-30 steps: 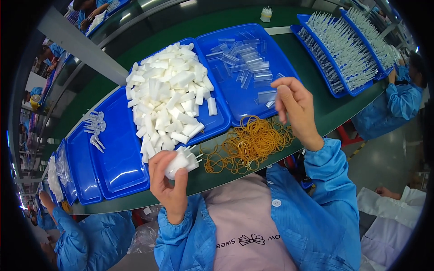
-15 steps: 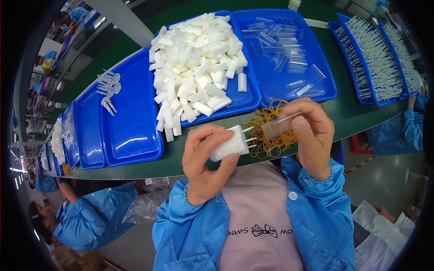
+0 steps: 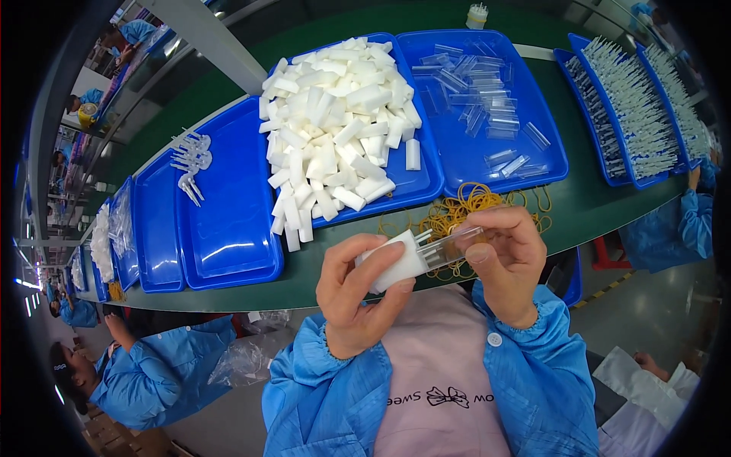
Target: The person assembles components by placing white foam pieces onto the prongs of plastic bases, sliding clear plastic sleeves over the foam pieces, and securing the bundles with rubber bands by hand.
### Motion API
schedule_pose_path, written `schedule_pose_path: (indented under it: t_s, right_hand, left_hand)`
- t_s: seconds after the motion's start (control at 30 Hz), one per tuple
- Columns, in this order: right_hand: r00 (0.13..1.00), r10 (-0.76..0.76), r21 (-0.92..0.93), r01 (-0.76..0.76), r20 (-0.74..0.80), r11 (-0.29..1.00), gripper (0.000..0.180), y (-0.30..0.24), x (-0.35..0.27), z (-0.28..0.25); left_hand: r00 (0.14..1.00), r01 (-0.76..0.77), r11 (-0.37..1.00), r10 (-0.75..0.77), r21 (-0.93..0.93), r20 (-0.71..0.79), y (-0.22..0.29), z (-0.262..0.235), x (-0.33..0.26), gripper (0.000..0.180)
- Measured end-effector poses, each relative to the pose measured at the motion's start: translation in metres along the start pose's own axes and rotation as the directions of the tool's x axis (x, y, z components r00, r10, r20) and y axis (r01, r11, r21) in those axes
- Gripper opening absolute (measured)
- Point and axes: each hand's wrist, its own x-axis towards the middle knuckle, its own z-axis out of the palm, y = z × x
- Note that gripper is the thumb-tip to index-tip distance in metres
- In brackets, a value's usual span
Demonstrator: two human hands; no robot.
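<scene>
My left hand (image 3: 365, 293) is closed round a white foam block (image 3: 403, 260), with several thin white rods (image 3: 429, 242) sticking out of its right end. Between the thumb and fingers of my right hand (image 3: 506, 263) is a clear plastic sleeve (image 3: 455, 245). The sleeve's left end meets the rod tips; whether the tips are inside it is hard to make out. Behind the hands, a tangle of yellow-brown rubber bands (image 3: 480, 199) lies on the green table (image 3: 343, 236).
A blue tray (image 3: 426, 179) heaped with white foam blocks (image 3: 335, 114) stands ahead. Right of it, another blue tray (image 3: 525, 84) holds clear sleeves (image 3: 495, 99). At left, a tray (image 3: 228, 228) carries white rod pieces (image 3: 190, 160). Racks of white rods (image 3: 624, 107) stand far right. A co-worker (image 3: 152, 373) sits at left.
The clear sleeve has moved left and down in my right hand, up to the rods. My left hand has shifted slightly right and down with the foam block.
</scene>
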Motion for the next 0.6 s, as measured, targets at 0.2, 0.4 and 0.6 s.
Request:
schedule_pose_path:
  t_s: [0.2,0.4,0.6]
  right_hand:
    - [0.999,-0.038,-0.008,0.038,-0.011,0.999,0.03,0.0055,0.0006,-0.0042]
    - [0.99,-0.136,-0.055,0.134,-0.024,0.989,0.029,0.0074,0.0032,-0.0046]
    - [0.981,0.166,0.089,-0.175,0.1,0.981,0.027,0.0003,0.0035,-0.0077]
  left_hand:
    - [0.998,-0.054,0.994,0.052,0.094,0.029,0.0006,0.0022,0.0007,0.043]
    - [1.0,-0.02,0.998,0.019,0.059,0.02,-0.0017,0.0081,0.0003,0.042]
    - [1.0,-0.013,0.999,0.012,0.047,0.026,-0.0047,0.0074,-0.0019,0.043]
